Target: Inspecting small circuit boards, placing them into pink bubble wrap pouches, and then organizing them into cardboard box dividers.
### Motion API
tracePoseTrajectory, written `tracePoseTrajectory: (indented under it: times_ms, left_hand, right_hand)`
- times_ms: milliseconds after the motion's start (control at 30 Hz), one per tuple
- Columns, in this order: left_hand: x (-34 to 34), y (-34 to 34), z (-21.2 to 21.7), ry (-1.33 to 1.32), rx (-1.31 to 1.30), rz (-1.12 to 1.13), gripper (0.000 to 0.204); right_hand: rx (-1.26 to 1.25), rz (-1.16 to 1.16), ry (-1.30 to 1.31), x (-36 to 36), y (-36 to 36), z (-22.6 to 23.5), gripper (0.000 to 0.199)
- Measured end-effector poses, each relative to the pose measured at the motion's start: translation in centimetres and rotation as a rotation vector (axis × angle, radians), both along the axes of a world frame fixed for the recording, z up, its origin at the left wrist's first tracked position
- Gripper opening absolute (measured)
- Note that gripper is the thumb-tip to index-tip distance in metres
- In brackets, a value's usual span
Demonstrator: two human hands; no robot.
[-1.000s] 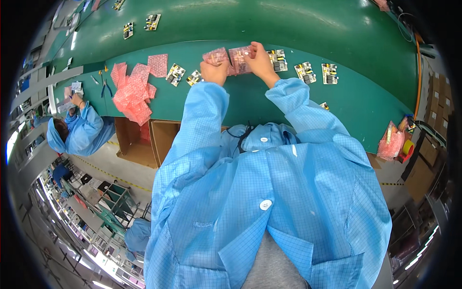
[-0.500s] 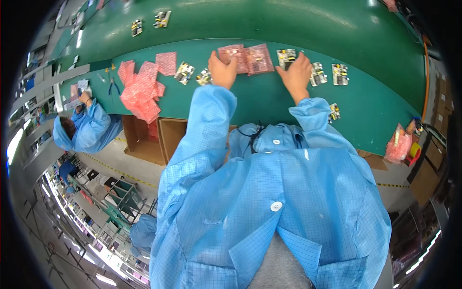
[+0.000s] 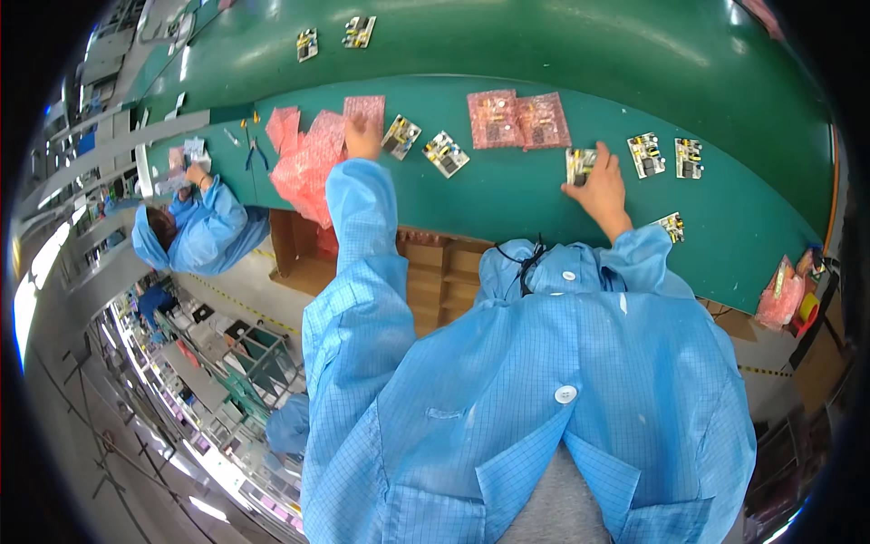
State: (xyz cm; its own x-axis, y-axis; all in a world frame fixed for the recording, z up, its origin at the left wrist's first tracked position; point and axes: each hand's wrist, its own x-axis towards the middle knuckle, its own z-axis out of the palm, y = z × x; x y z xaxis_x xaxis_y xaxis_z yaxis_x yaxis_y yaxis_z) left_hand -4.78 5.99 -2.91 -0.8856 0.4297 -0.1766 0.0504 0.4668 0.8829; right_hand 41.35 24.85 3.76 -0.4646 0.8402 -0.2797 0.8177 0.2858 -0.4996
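Circuit boards (image 3: 446,154): two lie in pink bubble bags (image 3: 494,120) on the green tabletop (image 3: 494,201); eight visible are unbagged. Right hand (image 3: 602,189) straddles one bare board (image 3: 577,167), grip unclear. Left hand (image 3: 364,139) overlaps a flat bubble bag (image 3: 364,106); finger closure cannot be determined.

This is a factory floor, an electronics assembly or packing area: circuit boards (image 3: 445,154) lie in spaced groups on a long green tabletop (image 3: 521,204), with pink bubble bags (image 3: 308,177) and pliers (image 3: 256,158) beside them. The wearer's gridded blue smock (image 3: 535,363) matches the colour of the one on a co-worker (image 3: 204,231) farther along. Beyond, yellow-and-black floor tape (image 3: 237,299), metal racks (image 3: 263,358) and rows of strip lights (image 3: 208,510) fill a large hall, much of it too small to make out.
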Motion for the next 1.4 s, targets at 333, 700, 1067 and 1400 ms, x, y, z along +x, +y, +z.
tracePoseTrajectory:
  times_ms: [333,700,1067,1400]
  left_hand:
    - [-4.0,1.1,-2.7,0.321,-0.467,-0.302,0.029]
    - [20.9,2.6,7.4,-0.401,0.356,-0.040,0.017]
    - [34.0,-2.1,4.8,-0.194,-0.587,-0.571,0.035]
    - [34.2,1.8,4.4,0.606,-0.468,-0.944,0.043]
  right_hand:
    - [-0.067,0.092,-0.101,3.3,-3.7,1.0,0.095]
    - [-0.398,-0.203,0.318,8.3,-2.0,-3.7,0.036]
    - [-0.810,-0.317,0.569,14.1,-3.9,-3.8,0.029]
    - [-0.885,-0.361,0.624,15.1,-4.5,-3.8,0.028]
